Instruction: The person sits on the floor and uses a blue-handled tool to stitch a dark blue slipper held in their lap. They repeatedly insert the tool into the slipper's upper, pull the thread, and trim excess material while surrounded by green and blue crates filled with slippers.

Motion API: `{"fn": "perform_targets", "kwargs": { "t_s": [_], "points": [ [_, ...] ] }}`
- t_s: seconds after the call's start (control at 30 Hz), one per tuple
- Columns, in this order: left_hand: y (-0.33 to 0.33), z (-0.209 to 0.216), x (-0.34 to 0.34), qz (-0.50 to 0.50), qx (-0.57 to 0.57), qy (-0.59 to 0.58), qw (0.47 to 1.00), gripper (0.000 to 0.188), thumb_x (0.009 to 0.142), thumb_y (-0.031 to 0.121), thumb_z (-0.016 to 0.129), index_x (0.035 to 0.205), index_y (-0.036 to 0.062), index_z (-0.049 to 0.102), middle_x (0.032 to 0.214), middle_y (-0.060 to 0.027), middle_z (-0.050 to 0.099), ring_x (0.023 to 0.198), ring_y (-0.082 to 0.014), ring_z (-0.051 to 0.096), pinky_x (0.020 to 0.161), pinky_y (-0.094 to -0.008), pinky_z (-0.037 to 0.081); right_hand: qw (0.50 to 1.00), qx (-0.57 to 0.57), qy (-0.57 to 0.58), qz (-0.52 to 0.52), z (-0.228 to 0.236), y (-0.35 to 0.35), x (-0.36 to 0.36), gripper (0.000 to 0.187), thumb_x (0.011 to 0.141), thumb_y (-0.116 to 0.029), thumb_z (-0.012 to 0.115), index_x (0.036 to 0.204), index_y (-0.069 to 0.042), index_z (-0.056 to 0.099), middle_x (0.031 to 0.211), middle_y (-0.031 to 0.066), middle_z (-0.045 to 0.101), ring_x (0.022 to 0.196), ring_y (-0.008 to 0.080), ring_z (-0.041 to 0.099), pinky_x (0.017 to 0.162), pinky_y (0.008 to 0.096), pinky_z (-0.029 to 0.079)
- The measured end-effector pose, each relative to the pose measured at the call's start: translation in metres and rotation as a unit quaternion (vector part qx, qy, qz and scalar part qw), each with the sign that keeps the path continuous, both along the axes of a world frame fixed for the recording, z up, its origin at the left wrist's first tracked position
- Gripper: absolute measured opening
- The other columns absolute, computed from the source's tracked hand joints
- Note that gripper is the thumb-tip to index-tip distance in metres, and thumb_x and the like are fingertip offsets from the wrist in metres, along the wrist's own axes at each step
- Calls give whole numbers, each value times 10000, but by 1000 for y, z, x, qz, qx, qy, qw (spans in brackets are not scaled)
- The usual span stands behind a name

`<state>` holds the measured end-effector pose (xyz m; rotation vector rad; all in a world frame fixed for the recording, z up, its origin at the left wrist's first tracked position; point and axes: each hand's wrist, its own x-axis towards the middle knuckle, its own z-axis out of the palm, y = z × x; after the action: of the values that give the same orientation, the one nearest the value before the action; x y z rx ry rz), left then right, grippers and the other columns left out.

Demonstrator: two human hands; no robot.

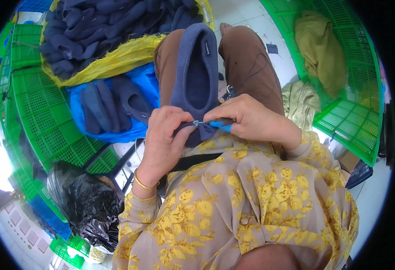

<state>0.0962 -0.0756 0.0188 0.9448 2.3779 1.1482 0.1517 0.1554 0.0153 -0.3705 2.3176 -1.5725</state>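
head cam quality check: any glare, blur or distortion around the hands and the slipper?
Head view: strong fisheye, green crates bow toward the black rim. Blown-out glare at far left and on the floor at right. Even daylight at centre; left hand, right hand and blue slipper are sharp, with a small glint on the blue-handled tool. Black bag shows shiny highlights.

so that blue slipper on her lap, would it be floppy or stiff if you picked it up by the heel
Probably floppy: the slipper looks like soft fleece and its heel end bunches between the left hand and right hand. Likely light for its size, as it lies along the lap without pressing in. The fuzzy cloth should grip well, not slide.
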Motion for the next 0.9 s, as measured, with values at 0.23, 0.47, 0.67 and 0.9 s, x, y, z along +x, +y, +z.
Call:
{"fn": "perform_targets", "kwargs": {
  "t_s": [0.23,0.47,0.67,0.9],
  "points": [
    [1,0,0,-14,-9,1,1000,178,765,41,713,926,57,638,927,-76,587,887,-253,533,759,-322,426,997,48,2,52,10,6,-5,409,686,39,561,1069,-35,683,876,203,677,835,370,654,775,422,518],
    [-1,-3,2,-7,-5,-33,999,167,772,45,710,927,57,650,932,-67,590,889,-241,535,736,-311,427,995,53,-38,74,7,4,-8,446,691,75,527,1099,-50,657,938,187,680,876,352,659,792,400,523],
    [-5,-10,-1,-2,37,-66,997,155,761,50,713,908,50,662,931,-62,611,915,-224,544,788,-310,423,997,-11,-55,49,-11,-1,-2,508,661,157,477,1109,-21,638,1025,156,682,962,299,671,856,344,528],
    [-4,-13,-1,0,45,-95,994,149,739,31,715,878,52,666,912,-45,625,920,-219,545,829,-315,412,999,-35,-3,7,-21,-10,4,356,767,65,540,1062,-116,626,883,146,671,856,342,655,729,388,514]
  ]
}}
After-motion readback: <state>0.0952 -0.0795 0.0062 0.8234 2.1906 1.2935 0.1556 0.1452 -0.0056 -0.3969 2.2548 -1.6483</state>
